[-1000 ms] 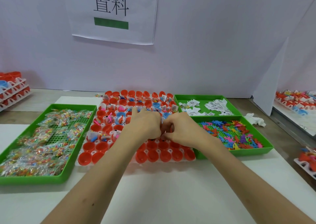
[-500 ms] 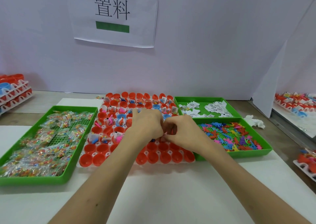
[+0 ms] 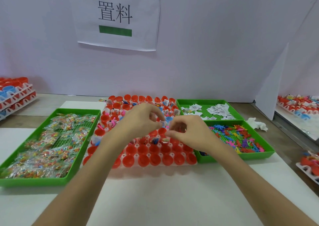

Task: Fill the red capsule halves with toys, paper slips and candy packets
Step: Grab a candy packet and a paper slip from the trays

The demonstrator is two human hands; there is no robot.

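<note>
1. We start with the red capsule halves [image 3: 155, 158], open side up in the white rack [image 3: 136, 145] in the middle of the worktop [image 3: 155, 199]. The far rows carry bits of toy and slip.
2. Over the middle of the rack is the left hand [image 3: 141, 120]. Its grip is narrow, thumb and forefinger pinching a small pale item [image 3: 162, 123], and we cannot tell what it is.
3. Just to its right over the rack sits the right hand [image 3: 188, 130], fingers curled and thumb tip close to forefinger. We cannot tell whether that grip holds anything.
4. Just left of the rack, a long green tray [image 3: 81, 156] is heaped with candy packets [image 3: 43, 149].
5. On the rack's right, at the far end, a smaller green tray [image 3: 203, 102] holds paper slips [image 3: 217, 109]. Nearer us, a third green tray [image 3: 241, 156] holds coloured toys [image 3: 233, 136].
6. Further right of the rack lies a crumpled white tissue [image 3: 257, 123].
7. Well to the rack's left we spot stacked racks [image 3: 15, 96], and behind the rack a paper sign [image 3: 117, 18] hangs on the wall.
</note>
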